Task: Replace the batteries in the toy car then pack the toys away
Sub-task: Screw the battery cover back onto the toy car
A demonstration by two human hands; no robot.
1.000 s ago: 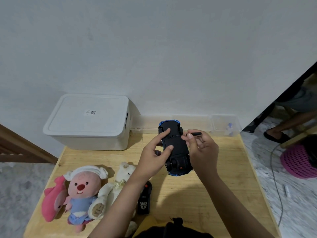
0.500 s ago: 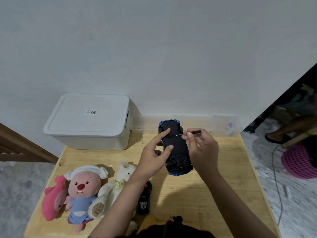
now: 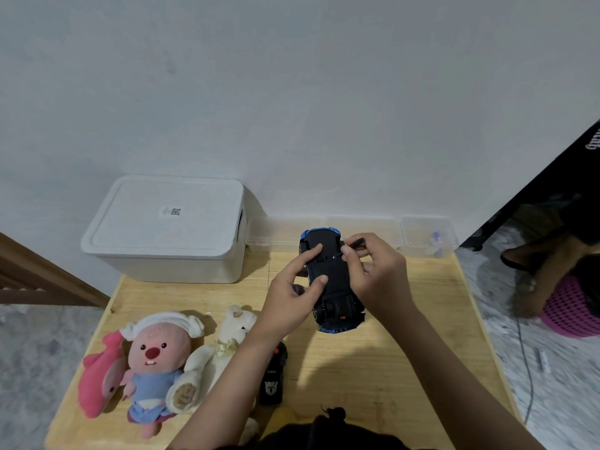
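A blue toy car [image 3: 331, 280] is held upside down above the wooden table [image 3: 406, 368], its black underside facing me. My left hand [image 3: 292, 297] grips the car's left side, forefinger and thumb lying on the underside. My right hand [image 3: 376, 277] pinches a small black screwdriver [image 3: 352, 244] whose tip meets the underside near the car's far end. A black remote control [image 3: 272, 378] lies on the table under my left forearm.
A white lidded storage box [image 3: 165, 228] stands at the back left. Clear plastic trays [image 3: 425, 235] line the wall. Three plush toys lie front left: a pink one [image 3: 100, 375], a pink-faced doll [image 3: 156, 362], a cream bear [image 3: 224, 349]. A pink basket [image 3: 571, 306] sits on the floor right.
Both hands and the car keep almost the same place. The screwdriver handle has tilted slightly in my right fingers.
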